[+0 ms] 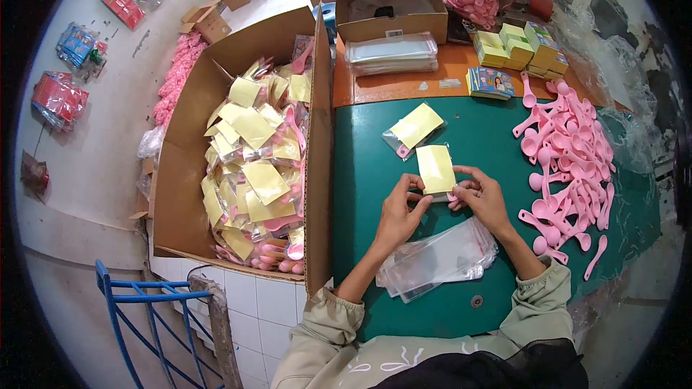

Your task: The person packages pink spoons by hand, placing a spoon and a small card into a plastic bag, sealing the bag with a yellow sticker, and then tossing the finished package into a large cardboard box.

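Note:
A clear plastic bag with a yellow card (435, 168) in it is held low over the green table mat. My left hand (400, 210) pinches its lower left corner between thumb and fingers. At the lower right corner, my right hand (478, 198) is closed on the same bag, and a bit of pink shows by its fingertips. Just beyond lies another bag with a yellow card (418, 124) and a pink spoon inside. Nearer to me, under my wrists, is a stack of flat clear plastic bags (440, 258).
Loose pink spoons (573, 148) are heaped on the right. A tall cardboard box (317, 173) full of packed bags stands on the left. Behind are more clear bags (393, 54), stacks of cards (515, 50) and an open carton (393, 21).

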`<state>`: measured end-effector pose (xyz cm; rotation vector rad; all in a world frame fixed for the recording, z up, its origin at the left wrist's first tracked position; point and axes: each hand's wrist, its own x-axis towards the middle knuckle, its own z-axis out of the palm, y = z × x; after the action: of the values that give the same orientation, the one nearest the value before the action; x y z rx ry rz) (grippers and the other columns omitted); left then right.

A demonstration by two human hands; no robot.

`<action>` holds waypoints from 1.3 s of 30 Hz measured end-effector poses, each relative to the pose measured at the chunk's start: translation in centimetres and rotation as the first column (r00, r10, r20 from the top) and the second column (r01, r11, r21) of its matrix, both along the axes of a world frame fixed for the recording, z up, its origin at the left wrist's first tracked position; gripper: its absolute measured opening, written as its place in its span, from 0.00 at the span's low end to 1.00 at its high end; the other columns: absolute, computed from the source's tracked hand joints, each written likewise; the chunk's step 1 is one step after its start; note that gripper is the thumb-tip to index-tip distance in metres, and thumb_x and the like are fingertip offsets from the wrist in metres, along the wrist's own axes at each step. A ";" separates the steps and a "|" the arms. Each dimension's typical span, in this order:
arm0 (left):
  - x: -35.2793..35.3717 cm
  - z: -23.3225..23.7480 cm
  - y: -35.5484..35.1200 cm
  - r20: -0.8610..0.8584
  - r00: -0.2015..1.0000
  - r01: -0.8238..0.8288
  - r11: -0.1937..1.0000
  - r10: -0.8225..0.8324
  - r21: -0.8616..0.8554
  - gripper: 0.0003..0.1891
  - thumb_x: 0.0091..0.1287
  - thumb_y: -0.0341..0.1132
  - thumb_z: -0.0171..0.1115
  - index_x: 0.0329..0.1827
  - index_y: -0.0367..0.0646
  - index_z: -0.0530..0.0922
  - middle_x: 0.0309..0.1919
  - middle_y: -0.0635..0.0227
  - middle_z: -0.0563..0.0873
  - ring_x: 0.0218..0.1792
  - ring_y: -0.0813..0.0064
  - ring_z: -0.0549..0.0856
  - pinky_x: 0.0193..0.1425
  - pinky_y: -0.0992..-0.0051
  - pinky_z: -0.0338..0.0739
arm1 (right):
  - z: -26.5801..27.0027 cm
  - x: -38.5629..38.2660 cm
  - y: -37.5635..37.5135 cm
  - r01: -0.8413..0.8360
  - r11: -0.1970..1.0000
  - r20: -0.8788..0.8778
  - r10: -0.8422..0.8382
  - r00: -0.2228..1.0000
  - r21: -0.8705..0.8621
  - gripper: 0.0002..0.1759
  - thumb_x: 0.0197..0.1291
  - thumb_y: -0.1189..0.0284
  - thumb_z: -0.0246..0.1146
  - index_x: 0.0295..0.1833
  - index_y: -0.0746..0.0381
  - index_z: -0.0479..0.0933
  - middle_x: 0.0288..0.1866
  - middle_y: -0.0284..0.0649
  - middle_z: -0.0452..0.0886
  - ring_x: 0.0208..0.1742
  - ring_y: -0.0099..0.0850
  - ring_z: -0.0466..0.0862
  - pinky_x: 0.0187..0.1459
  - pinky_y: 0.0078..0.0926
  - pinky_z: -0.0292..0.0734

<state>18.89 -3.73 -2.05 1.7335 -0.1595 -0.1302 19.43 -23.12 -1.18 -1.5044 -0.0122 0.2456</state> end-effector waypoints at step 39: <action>-0.4 1.9 -0.8 0.089 0.923 0.346 0.908 -0.375 0.237 0.09 0.65 0.33 0.59 0.41 0.38 0.82 0.34 0.62 0.86 0.32 0.70 0.85 0.39 0.75 0.79 | 10.0 -1.7 -6.4 -0.367 0.255 -0.141 0.619 0.773 -0.895 0.13 0.52 0.77 0.63 0.45 0.63 0.80 0.40 0.48 0.73 0.40 0.42 0.77 0.40 0.34 0.72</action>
<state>18.52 -4.51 -0.19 1.9167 -0.5859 -0.3148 17.75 -29.55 8.79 -2.6174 -0.7025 0.6681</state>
